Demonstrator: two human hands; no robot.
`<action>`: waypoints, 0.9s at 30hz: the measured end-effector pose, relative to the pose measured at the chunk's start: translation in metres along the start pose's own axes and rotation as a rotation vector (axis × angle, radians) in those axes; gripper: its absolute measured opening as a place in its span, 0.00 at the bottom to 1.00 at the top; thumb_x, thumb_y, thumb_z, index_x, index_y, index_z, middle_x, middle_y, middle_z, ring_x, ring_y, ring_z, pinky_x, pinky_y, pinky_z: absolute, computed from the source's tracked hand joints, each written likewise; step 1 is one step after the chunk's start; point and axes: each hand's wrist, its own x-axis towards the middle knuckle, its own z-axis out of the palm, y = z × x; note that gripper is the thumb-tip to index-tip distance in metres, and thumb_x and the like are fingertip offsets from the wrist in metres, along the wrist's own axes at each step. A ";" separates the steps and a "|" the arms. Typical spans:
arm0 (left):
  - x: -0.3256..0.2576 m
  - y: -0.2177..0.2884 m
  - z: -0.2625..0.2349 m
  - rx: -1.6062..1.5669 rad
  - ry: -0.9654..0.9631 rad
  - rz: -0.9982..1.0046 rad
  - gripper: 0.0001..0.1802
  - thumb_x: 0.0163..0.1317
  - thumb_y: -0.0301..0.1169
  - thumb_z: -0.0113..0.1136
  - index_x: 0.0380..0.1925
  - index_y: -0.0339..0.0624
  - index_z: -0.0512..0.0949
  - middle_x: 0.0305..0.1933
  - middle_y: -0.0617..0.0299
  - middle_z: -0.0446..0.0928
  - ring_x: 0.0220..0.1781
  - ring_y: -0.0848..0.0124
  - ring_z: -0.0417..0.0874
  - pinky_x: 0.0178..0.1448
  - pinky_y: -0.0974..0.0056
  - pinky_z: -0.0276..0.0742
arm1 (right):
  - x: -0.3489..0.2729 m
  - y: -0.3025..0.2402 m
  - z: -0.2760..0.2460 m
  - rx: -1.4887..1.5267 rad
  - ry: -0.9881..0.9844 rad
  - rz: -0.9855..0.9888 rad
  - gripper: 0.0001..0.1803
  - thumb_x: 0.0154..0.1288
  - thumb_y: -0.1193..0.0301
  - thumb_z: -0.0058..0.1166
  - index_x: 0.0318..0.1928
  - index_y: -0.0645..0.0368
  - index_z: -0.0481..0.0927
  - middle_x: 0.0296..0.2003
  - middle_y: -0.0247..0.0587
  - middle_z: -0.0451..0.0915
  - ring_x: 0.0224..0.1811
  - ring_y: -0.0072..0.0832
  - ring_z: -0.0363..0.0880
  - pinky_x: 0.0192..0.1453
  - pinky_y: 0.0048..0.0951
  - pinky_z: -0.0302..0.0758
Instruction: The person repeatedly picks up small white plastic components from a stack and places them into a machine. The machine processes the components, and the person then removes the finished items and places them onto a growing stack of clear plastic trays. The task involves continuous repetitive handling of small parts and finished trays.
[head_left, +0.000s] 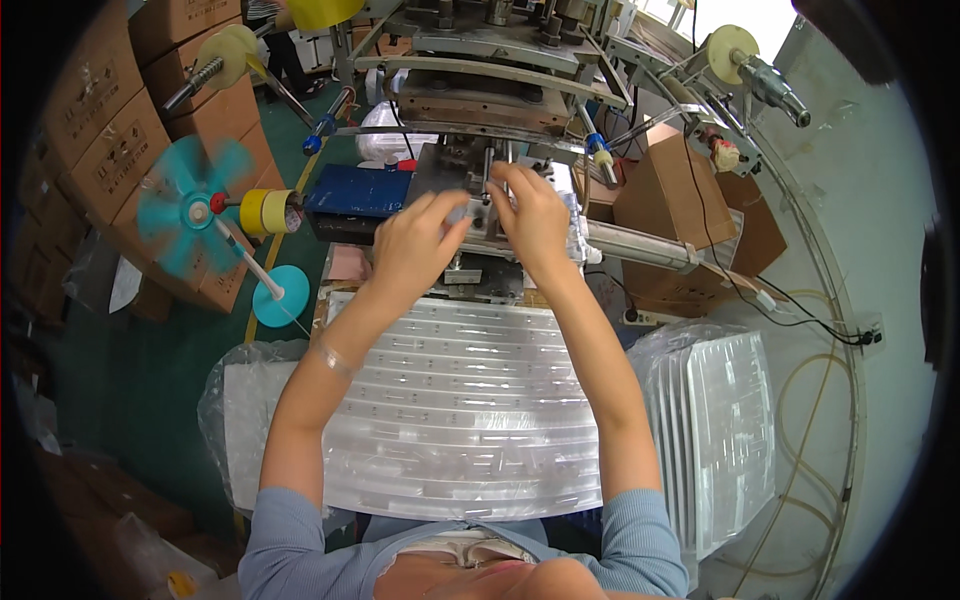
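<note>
Both my hands are raised at the metal bed [440, 165] of a press-like machine. My left hand [415, 245] is closed in a pinch, thumb and index finger around a small greyish translucent piece [457, 213], its exact kind unclear. Close beside it, my right hand [535, 215] curls its fingers by a short upright metal rod [489, 165]. Whatever the right fingertips hold, if anything, is too small to make out. Below my wrists lies a stack of clear, ribbed plastic trays or sheets [460, 400] with rows of small marks.
A blue metal box [360, 190] sits left of the machine, with yellow tape rolls [268, 212] beside it. A turquoise fan [185, 205] spins at the left before stacked cartons [110, 150]. More wrapped white sheets [725, 430] stand at right, below an open carton [670, 200].
</note>
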 end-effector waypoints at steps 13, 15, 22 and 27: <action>-0.128 0.030 0.009 -0.162 -0.435 0.059 0.12 0.52 0.31 0.63 0.33 0.39 0.73 0.34 0.56 0.79 0.32 0.60 0.81 0.35 0.61 0.77 | -0.045 0.004 -0.043 0.119 -0.059 0.078 0.23 0.56 0.67 0.58 0.52 0.59 0.72 0.50 0.49 0.74 0.52 0.45 0.72 0.55 0.37 0.69; -0.137 0.042 0.021 -0.152 -0.485 0.244 0.11 0.49 0.30 0.63 0.33 0.41 0.74 0.28 0.60 0.77 0.28 0.64 0.80 0.30 0.62 0.75 | -0.081 -0.004 -0.079 0.037 -0.266 0.152 0.18 0.57 0.67 0.57 0.47 0.59 0.76 0.43 0.46 0.78 0.46 0.43 0.76 0.51 0.37 0.71; -0.179 0.059 0.048 0.070 -0.862 0.400 0.07 0.49 0.27 0.56 0.30 0.43 0.72 0.26 0.60 0.75 0.30 0.65 0.81 0.29 0.63 0.75 | -0.202 -0.048 -0.140 0.214 -0.956 0.226 0.13 0.55 0.66 0.58 0.42 0.52 0.80 0.30 0.40 0.77 0.32 0.39 0.79 0.35 0.36 0.76; -0.186 0.046 0.052 0.097 -0.790 0.405 0.09 0.47 0.27 0.56 0.31 0.43 0.72 0.29 0.59 0.74 0.28 0.62 0.81 0.29 0.60 0.75 | -0.240 -0.065 -0.132 0.188 -1.020 0.077 0.15 0.51 0.69 0.59 0.42 0.51 0.77 0.34 0.40 0.75 0.30 0.38 0.78 0.32 0.36 0.77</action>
